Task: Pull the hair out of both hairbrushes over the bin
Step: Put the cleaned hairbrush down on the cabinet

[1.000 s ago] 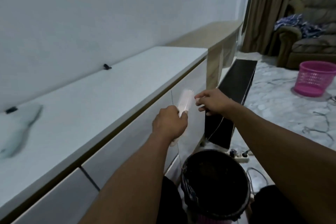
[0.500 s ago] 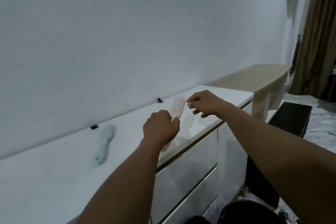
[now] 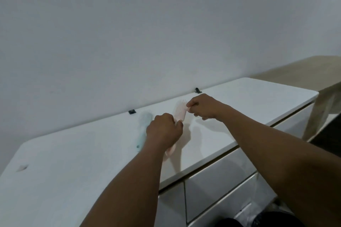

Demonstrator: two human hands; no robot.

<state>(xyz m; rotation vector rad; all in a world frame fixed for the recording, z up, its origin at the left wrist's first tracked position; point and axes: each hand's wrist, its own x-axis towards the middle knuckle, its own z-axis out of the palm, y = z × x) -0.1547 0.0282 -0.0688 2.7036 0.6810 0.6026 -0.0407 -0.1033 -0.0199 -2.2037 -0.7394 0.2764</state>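
Centre of the frame: left hand point(image 3: 163, 131) is gripping the pink hairbrush point(image 3: 179, 112) round its handle, fist closed, brush head pointing up and away w/ bristles just showing at the top. The handle end is poking out below the fist. Right hand point(image 3: 203, 106) is pinching at the upper right edge of the brush head, fingers curled narrow; whether there's hair betw. the fingertips is too blurred to tell.

The light blue hairbrush point(image 3: 143, 129) is lying on the white cabinet top point(image 3: 73, 162) just left of the left hand, partly hidden behind it. Both brushes are sitting over the cabinet, not over the bin; only a dark rim, prob. the bin point(image 3: 267, 219), is showing at the bottom right edge of the frame.

Handling, as a guess: pink brush is looking like light, stiff plastic, smooth, so prob. a bit slippery. Best hold is the handle, as the left hand is doing, leaving the bristle side free. Hair would be soft and tangled, so pinching low near the bristle roots and pulling along the bristles should be working better than tugging sideways. Thin bristles may be bending if yanked.
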